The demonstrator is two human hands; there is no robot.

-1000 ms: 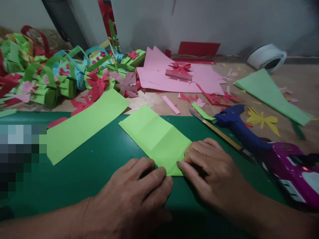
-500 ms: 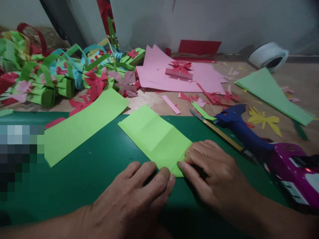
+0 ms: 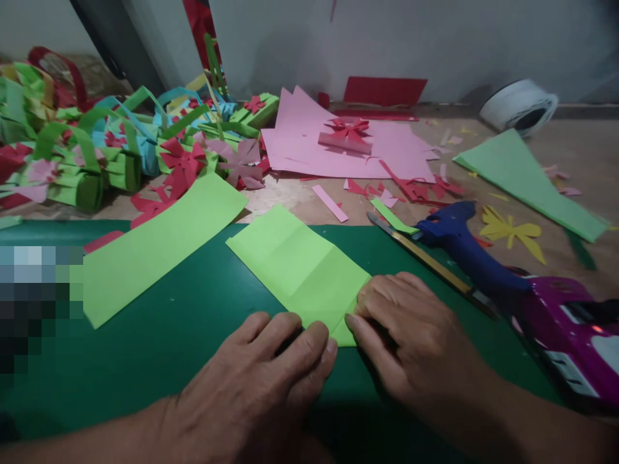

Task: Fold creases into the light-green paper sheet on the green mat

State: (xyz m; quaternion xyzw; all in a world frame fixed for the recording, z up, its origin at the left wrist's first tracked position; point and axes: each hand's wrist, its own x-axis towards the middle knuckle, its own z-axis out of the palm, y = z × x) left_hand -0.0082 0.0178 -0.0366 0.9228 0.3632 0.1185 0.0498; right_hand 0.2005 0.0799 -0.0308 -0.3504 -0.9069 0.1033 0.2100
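Note:
A lime-green sheet of paper (image 3: pixel 300 258) with crosswise creases lies slantwise on the green mat (image 3: pixel 203 361). My left hand (image 3: pixel 275 374) has its curled fingers on the near left edge of the paper. On the near right edge, my right hand (image 3: pixel 411 328) pinches the paper between thumb and bent fingers. A narrow fold runs along this near end, partly covered by both hands. To the left lies a second lime-green paper strip (image 3: pixel 164 251), touched by neither hand.
Right of my hands lie a craft knife (image 3: pixel 425 258), a blue glue gun (image 3: pixel 464 238) and a magenta device (image 3: pixel 570 328). Behind are pink sheets (image 3: pixel 300 148), a white tape roll (image 3: pixel 517 106), folded green paper (image 3: pixel 527 180), a yellow paper butterfly (image 3: pixel 512 232) and several small paper baskets (image 3: pixel 77 187).
Both hands keep nearly the same place on the paper's near end. The whole view has shifted very slightly; nothing has been picked up or let go.

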